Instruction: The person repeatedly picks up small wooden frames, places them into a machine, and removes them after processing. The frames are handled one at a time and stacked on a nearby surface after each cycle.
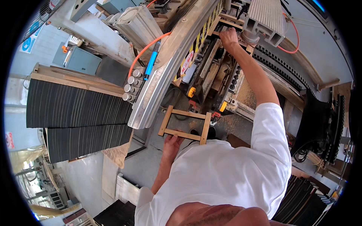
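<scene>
We note bright, mostly even light. White shirt [226, 173] catches it strongly, folds softly shaded; machine bed [211, 79] falls into shadow. Background at lower left looks washed out and soft to us. Wooden frame [188, 136] fairly sharp. Fisheye bows edges; corners black; blue glare, upper-right rim.

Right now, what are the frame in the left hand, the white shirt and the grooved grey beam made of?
Frame in the left hand: probably wood, tan bars, maybe bare or clear-coated. White shirt: soft, matte cloth, since it folds. Grooved grey beam: likely metal, dull, with straight ridges and hollow end.
</scene>
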### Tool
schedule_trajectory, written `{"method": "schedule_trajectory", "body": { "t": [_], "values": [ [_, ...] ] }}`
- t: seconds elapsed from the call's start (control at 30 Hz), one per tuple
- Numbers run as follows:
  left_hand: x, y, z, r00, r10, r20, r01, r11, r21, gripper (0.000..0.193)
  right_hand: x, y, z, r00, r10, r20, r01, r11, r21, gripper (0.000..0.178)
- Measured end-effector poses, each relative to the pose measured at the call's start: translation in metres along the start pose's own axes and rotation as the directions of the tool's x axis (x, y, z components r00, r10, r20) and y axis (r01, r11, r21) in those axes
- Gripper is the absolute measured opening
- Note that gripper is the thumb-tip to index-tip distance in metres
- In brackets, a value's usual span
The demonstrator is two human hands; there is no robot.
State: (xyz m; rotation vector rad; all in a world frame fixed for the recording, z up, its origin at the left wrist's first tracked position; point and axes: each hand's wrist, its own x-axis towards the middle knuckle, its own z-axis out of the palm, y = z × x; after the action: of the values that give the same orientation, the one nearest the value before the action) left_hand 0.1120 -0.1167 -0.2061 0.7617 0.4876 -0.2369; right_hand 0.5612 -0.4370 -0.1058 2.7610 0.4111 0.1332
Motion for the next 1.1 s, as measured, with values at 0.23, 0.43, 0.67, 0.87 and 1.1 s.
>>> {"method": "schedule_trajectory", "body": {
  "t": [0.23,0.43,0.67,0.87,1.1],
  "values": [
    [0.004,-0.021,0.008,0.996,0.017,-0.092,-0.018,1.000,-0.019,0.034,0.041,0.033,0.048,0.966,0.076,-0.246,-0.036,0.986,0.162,0.012],
    [0.015,-0.025,0.022,0.992,-0.033,-0.126,0.031,0.999,-0.019,0.033,0.076,0.060,0.088,0.983,0.079,-0.168,-0.038,0.971,0.238,0.018],
    [0.021,-0.034,0.022,0.987,-0.034,-0.158,0.029,0.999,-0.030,0.029,0.050,0.051,0.031,0.996,-0.025,-0.087,0.047,0.964,0.263,0.017],
    [0.026,-0.045,0.017,0.983,-0.028,-0.182,0.025,0.999,-0.022,0.031,0.053,0.057,0.044,0.977,-0.057,-0.207,0.116,0.951,0.286,0.016],
    [0.027,-0.051,0.022,0.972,0.011,-0.234,0.004,0.998,0.062,0.034,0.056,0.049,0.037,0.983,-0.099,-0.153,0.137,0.957,0.256,0.017]
  ]
}}
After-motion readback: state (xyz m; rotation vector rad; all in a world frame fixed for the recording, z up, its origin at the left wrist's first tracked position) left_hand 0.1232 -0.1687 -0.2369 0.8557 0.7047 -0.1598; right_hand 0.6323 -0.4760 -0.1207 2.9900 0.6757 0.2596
